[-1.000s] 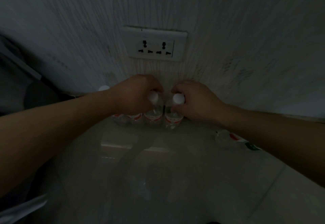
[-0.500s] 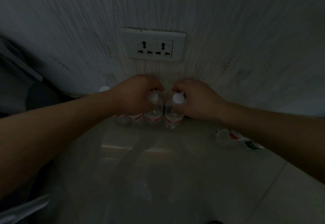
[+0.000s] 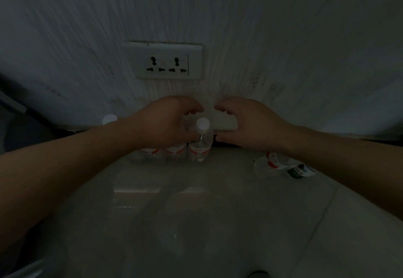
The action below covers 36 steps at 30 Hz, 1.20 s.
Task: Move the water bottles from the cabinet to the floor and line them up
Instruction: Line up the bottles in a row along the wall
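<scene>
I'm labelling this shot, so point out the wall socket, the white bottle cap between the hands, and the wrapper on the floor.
Socket [image 3: 167, 66]: head view, middle of its faceplate.
Cap [image 3: 203, 123]: head view, top of the cap.
Wrapper [image 3: 283, 164]: head view, middle of the crumpled plastic.

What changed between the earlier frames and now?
Both hands have let go of the bottle necks: the left hand and right hand have lifted, fingers open. Only one white cap now shows between them; before there were two. The bottle row, socket and wrapper stayed put.
</scene>
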Each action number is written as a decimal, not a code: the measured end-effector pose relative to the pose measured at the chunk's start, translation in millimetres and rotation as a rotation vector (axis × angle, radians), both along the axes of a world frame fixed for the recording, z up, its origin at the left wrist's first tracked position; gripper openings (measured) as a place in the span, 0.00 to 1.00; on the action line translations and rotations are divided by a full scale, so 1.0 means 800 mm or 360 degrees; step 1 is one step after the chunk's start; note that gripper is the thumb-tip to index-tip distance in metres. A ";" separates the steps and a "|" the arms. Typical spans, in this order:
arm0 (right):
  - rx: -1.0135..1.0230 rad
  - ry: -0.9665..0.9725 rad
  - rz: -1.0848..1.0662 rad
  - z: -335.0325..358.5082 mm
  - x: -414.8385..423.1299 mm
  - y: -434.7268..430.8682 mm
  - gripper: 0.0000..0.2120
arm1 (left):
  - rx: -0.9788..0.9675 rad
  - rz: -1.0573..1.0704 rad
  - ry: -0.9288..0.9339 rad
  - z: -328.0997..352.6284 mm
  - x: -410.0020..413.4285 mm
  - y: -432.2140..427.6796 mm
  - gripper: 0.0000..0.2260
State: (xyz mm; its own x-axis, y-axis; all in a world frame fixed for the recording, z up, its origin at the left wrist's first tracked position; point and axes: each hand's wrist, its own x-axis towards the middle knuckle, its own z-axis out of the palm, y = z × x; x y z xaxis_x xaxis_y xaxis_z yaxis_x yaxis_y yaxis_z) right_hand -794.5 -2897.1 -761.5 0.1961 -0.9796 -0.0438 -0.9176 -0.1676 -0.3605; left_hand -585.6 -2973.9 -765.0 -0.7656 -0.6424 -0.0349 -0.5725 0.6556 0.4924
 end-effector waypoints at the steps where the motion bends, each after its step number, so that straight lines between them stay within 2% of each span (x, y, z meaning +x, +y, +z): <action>1: 0.0007 0.0007 -0.0017 0.003 -0.007 0.005 0.34 | 0.0009 -0.0008 0.0019 0.000 -0.005 0.002 0.27; 12: 0.0087 0.0038 -0.0275 0.020 -0.113 0.066 0.34 | -0.0021 -0.0283 0.0036 -0.001 -0.097 0.032 0.28; 19: 0.0176 0.0086 -0.0521 0.015 -0.176 0.115 0.34 | 0.0063 -0.0446 0.0055 -0.010 -0.172 0.055 0.29; 24: 0.0208 0.0054 -0.0659 0.011 -0.205 0.147 0.34 | 0.0183 -0.0443 0.0108 -0.017 -0.224 0.073 0.28; 30: 0.0244 0.0054 -0.0779 0.005 -0.228 0.169 0.31 | 0.0197 -0.0506 0.0193 -0.026 -0.264 0.085 0.21; 36: 0.0245 0.0072 -0.0807 -0.011 -0.239 0.173 0.23 | 0.0250 -0.0563 0.0172 -0.041 -0.276 0.084 0.16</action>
State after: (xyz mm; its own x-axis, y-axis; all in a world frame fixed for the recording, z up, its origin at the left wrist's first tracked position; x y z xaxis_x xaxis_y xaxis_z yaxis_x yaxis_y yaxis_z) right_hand -986.1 -2758.8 -770.2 -0.3059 -0.9325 -0.1921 -0.8849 0.3529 -0.3041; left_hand -806.6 -2906.9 -797.8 -0.9433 -0.3315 -0.0186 -0.2640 0.7151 0.6473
